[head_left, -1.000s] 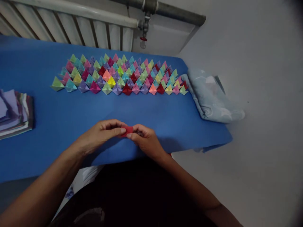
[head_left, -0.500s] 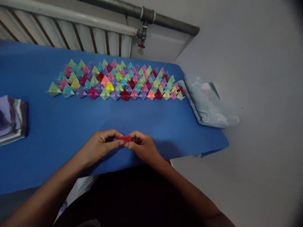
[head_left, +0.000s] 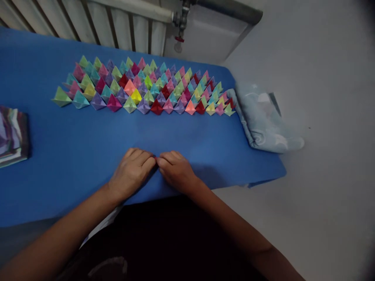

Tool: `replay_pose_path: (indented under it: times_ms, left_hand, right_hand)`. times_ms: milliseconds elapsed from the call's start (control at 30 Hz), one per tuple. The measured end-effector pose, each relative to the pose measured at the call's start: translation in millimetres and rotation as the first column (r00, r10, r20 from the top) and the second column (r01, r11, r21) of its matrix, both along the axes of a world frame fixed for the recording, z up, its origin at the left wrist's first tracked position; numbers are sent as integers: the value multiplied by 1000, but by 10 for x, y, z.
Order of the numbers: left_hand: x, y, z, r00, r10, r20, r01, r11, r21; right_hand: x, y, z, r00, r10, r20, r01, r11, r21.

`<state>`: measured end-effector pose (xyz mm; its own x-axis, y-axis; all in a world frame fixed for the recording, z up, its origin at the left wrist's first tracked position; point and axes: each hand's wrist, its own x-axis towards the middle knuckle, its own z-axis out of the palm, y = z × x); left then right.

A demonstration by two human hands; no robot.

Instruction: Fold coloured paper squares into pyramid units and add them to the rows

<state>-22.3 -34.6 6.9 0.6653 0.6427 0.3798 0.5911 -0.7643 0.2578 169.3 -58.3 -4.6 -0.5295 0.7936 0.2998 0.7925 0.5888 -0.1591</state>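
paper stack (head_left: 13,136): at the left edge of the worktop, cut off by the frame; many coloured sheets, the top one streaked purple and white.
worktop (head_left: 73,148): blue, flat, running from the left edge of the view to a right end that stands out over pale floor; its far edge lies along a ribbed radiator.
folded shapes (head_left: 143,88): small pointed paper pieces in green, teal, purple, pink, red, yellow and orange, packed in several slanting rows along the far half of the worktop, reaching from left of centre almost to the right end; well apart from both hands.
left hand (head_left: 133,171): palm down near the near edge, about the middle of the worktop; fingers together and pressed flat on the blue surface, tips meeting those of the other hand.
red paper: no part of it shows; if the hands press on a piece, the fingers cover it, so what they hold cannot be told.
right hand (head_left: 175,169): palm down just beside the left, fingers bent a little and pressing on the worktop, tips touching the left fingertips.
cloth (head_left: 263,121): pale blue-grey, folded, lying at the right end of the worktop and hanging past its edge; its near-left end is just beside the last folded shapes.
valve (head_left: 179,39): red, on the pipe above the far edge, right of the radiator.
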Motion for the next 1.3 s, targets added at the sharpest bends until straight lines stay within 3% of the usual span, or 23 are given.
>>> replay_pose_path:
  times_ms: [167,333,633,967,1300]
  left_hand:
    - [-75,-141,-19,1000,12,17,-10,997,-71]
    - [-99,-176,-45,997,52,54,-43,986,-161]
    - [-117,-127,-18,1000,1,-15,-2,999,-43]
    - [-143,-55,26,990,90,106,-56,956,-289]
    - [-62,27,122,972,236,-3,-210,859,-466]
  right_hand:
    - [47,-116,42,998,51,-22,-52,998,-27]
    - [56,-211,106,995,-7,-96,-4,993,-114]
    - [26,-216,86,987,-64,-149,38,984,-173]
    - [3,-195,95,947,-165,-275,91,960,-264]
    - [-56,-102,152,886,-307,-348,159,905,-395]
